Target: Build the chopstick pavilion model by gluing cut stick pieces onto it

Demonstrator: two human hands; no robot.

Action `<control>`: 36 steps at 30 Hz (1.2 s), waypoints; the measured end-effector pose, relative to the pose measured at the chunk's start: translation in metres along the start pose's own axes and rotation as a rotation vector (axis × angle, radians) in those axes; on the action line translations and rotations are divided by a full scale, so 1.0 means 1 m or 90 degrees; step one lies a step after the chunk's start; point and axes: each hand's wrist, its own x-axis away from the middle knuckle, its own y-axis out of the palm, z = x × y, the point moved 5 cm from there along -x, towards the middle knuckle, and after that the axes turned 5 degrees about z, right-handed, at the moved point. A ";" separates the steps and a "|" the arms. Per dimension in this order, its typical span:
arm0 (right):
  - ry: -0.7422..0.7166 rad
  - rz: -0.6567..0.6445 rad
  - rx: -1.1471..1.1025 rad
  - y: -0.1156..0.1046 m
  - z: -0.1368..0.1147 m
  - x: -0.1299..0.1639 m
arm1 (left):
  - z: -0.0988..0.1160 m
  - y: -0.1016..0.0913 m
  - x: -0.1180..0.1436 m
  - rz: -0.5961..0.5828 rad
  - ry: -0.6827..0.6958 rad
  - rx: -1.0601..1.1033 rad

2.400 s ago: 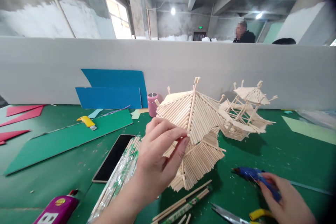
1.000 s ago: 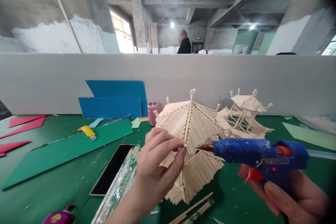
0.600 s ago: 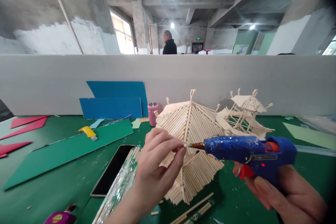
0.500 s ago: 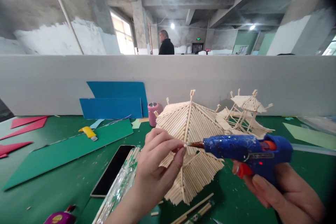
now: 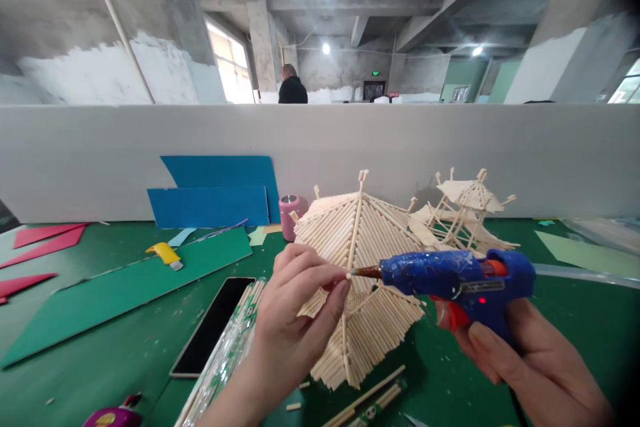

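Observation:
My left hand [image 5: 295, 320] pinches a short wooden stick [image 5: 345, 275] between thumb and fingers, right against a tiered roof model [image 5: 365, 240] built of pale sticks. In my right hand [image 5: 520, 360] is a blue hot glue gun [image 5: 450, 277] with an orange trigger. Its metal nozzle touches the tip of the pinched stick. The roof model rests tilted on the green table [image 5: 100, 347], with my left hand hiding its lower left part.
A second stick pavilion [image 5: 465, 213] stands behind to the right. A phone [image 5: 213, 323] and a pack of sticks [image 5: 225, 353] lie to the left, beside a yellow cutter [image 5: 163, 253], a pink cup [image 5: 289, 213], blue boards [image 5: 210, 190] and loose sticks [image 5: 365, 400]. A person stands beyond the grey partition [image 5: 75, 153].
My right hand picked the glue gun off the table and brought it leftward until its nozzle reached the stick in my left hand. The person behind the partition walked left.

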 end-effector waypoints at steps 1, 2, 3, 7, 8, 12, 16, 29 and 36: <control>-0.004 -0.020 0.007 0.000 0.000 0.000 | 0.000 0.000 0.000 -0.003 -0.001 0.002; -0.006 -0.037 0.017 0.001 0.001 0.000 | -0.001 0.000 0.000 -0.005 -0.002 0.006; -0.009 -0.049 0.027 0.001 0.001 0.000 | -0.001 0.000 0.001 -0.006 -0.003 0.011; -0.008 -0.064 0.026 0.001 0.002 -0.001 | -0.003 0.000 0.000 -0.004 -0.008 0.026; -0.004 -0.071 0.018 0.002 0.003 -0.001 | -0.003 -0.001 0.000 -0.002 -0.007 0.028; 0.010 -0.076 -0.005 0.002 0.003 -0.001 | -0.004 0.000 0.000 -0.007 -0.011 0.030; 0.050 -0.050 -0.032 0.007 -0.005 0.000 | -0.005 0.000 0.000 -0.009 -0.014 0.035; 0.170 -0.015 -0.073 0.015 -0.015 0.004 | -0.008 0.000 0.000 -0.014 -0.026 0.053; 0.122 -0.037 -0.086 0.013 -0.009 0.001 | -0.007 0.001 -0.001 -0.008 -0.021 0.050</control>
